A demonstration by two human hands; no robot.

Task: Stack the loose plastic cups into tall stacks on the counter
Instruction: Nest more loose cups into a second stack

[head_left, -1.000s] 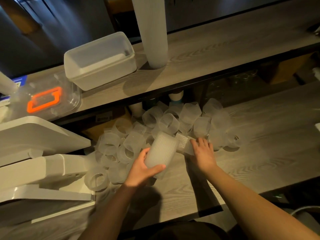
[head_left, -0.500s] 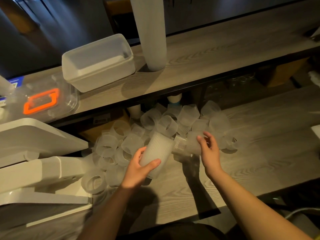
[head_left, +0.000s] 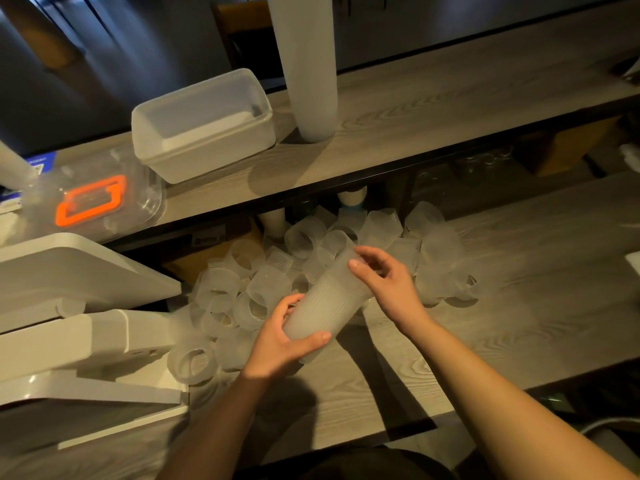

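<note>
A short stack of cups (head_left: pixel 327 306) lies tilted above the near bench (head_left: pixel 519 306), its lower end in the left hand (head_left: pixel 280 337), its upper end under the right hand (head_left: pixel 388 282). Behind and to the left of the hands, loose cups (head_left: pixel 242 292) lie in a heap on the bench, reaching back under the raised shelf (head_left: pixel 433 105). On that shelf a tall cup stack (head_left: pixel 308 64) stands upright, a tub (head_left: pixel 204 126) just left of it, and a lidded box (head_left: pixel 93 199) further left. White equipment (head_left: pixel 69 306) sits at the bench's left edge, touching the heap.
</note>
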